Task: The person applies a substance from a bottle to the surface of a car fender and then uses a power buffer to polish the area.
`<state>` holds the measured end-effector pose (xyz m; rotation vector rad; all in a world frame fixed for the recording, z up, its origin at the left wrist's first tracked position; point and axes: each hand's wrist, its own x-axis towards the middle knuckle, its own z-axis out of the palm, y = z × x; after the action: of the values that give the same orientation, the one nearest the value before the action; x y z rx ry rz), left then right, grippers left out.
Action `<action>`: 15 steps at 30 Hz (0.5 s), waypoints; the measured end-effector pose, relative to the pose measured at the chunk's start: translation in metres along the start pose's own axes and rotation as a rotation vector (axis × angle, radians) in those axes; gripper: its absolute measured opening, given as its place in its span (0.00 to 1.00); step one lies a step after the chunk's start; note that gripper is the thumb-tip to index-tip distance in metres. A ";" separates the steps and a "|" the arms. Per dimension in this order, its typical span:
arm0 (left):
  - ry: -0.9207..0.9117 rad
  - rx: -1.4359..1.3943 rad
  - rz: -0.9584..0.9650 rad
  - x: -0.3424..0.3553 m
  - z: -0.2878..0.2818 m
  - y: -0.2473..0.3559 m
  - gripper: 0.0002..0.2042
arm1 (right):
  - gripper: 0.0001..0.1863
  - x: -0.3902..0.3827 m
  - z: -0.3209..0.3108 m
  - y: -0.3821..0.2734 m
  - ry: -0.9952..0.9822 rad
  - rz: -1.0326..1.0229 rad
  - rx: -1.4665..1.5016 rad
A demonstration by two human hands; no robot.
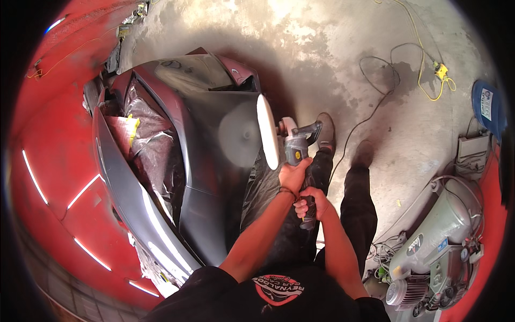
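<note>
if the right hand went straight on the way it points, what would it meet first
Most likely the left hand, which grips the polisher just ahead of the right hand, though depth is hard to judge from this single view.

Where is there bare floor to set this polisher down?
Bare floor shows between the dark bodywork and looped black cord, and between the right shoe and grey compressor. Tangled cords or hoses crowd the compressor's near side.

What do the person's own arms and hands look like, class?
The left hand and right hand wear no gloves. Short black sleeves leave both forearms bare. A thin dark band circles the left wrist; none shows on the right.
</note>
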<state>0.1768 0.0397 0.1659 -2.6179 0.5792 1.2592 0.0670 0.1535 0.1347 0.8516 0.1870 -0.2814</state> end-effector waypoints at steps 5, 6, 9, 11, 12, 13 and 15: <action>0.036 0.036 0.011 0.059 0.034 0.005 0.35 | 0.11 0.022 -0.018 -0.042 -0.084 -0.021 0.036; 0.039 0.060 -0.001 0.065 0.038 0.005 0.35 | 0.11 0.025 -0.022 -0.047 -0.093 -0.015 0.052; 0.056 0.191 -0.014 0.080 0.046 -0.001 0.37 | 0.12 0.036 -0.038 -0.049 -0.126 -0.035 0.066; 0.058 0.215 -0.012 0.086 0.048 -0.009 0.38 | 0.12 0.040 -0.043 -0.045 -0.146 -0.034 0.087; 0.057 0.236 -0.004 0.088 0.049 -0.012 0.39 | 0.12 0.042 -0.044 -0.043 -0.164 -0.038 0.104; 0.055 0.237 -0.003 0.084 0.047 -0.013 0.39 | 0.12 0.041 -0.047 -0.039 -0.163 -0.041 0.105; 0.002 0.199 -0.009 0.073 0.041 -0.015 0.39 | 0.13 0.038 -0.050 -0.030 -0.161 -0.030 0.128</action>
<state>0.1948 0.0470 0.0828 -2.4553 0.6566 1.1333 0.0903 0.1658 0.0708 0.9484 0.0319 -0.3919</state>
